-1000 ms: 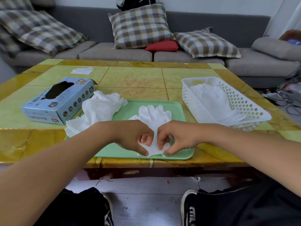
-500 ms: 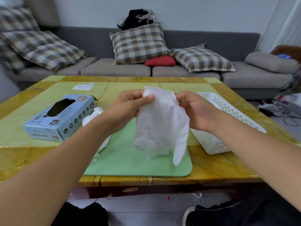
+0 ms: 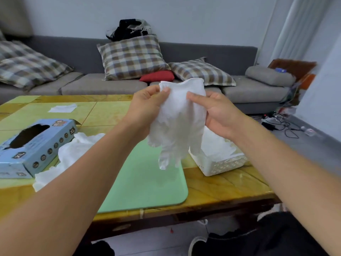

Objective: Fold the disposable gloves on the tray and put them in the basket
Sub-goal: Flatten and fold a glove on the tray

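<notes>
While both hands hold it up above the counter (image 3: pixel 221 189), a white disposable glove (image 3: pixel 180 122) hangs cuff-up with its finger parts dangling over the green tray (image 3: pixel 147 185). On the left hand (image 3: pixel 145 106) the fingers (image 3: pixel 165 90) pinch the cuff's left corner; the right hand (image 3: pixel 219 111) grips the cuff's right side between thumb and curled fingers. More white gloves (image 3: pixel 73 150) lie in a heap at the tray's left edge, just beside a blue XL glove box (image 3: pixel 33 146). A white perforated basket (image 3: pixel 221 163) with gloves inside stands to the right of the tray. Behind the counter is a grey sofa (image 3: pixel 88 84) with plaid cushions (image 3: pixel 131 58).
</notes>
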`<act>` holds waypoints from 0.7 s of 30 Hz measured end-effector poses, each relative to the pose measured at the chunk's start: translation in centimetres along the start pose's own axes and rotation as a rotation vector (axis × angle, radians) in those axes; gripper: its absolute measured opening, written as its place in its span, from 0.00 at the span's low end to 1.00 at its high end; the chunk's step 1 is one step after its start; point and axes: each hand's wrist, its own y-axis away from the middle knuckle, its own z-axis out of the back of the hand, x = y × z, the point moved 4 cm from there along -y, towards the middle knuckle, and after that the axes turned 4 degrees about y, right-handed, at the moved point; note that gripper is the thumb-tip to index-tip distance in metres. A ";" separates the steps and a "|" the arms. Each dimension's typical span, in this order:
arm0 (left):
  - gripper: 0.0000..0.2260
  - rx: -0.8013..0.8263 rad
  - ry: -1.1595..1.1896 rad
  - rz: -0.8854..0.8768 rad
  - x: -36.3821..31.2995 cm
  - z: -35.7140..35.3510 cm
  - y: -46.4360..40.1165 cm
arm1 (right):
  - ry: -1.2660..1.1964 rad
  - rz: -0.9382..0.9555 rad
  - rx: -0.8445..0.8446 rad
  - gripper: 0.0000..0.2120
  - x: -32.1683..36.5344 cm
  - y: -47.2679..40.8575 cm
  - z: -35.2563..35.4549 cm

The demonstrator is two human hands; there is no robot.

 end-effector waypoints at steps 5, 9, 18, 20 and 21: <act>0.15 0.056 0.026 0.016 -1.2 -3.9 -1.0 | 0.142 0.127 -0.107 0.12 5.1 1.0 4.1; 0.10 0.082 0.016 0.101 -0.3 -6.3 -2.5 | 0.152 0.060 -0.135 0.13 5.2 0.1 6.9; 0.12 0.040 -0.079 -0.066 1.6 -7.9 -7.6 | 0.164 0.295 -0.199 0.08 4.2 -5.2 10.6; 0.11 0.093 -0.125 -0.198 0.5 -8.1 -8.0 | 0.209 0.425 -0.184 0.08 5.1 -5.8 11.0; 0.12 0.121 -0.172 -0.231 0.7 -8.1 -8.0 | 0.226 0.439 -0.166 0.07 4.7 -5.9 11.3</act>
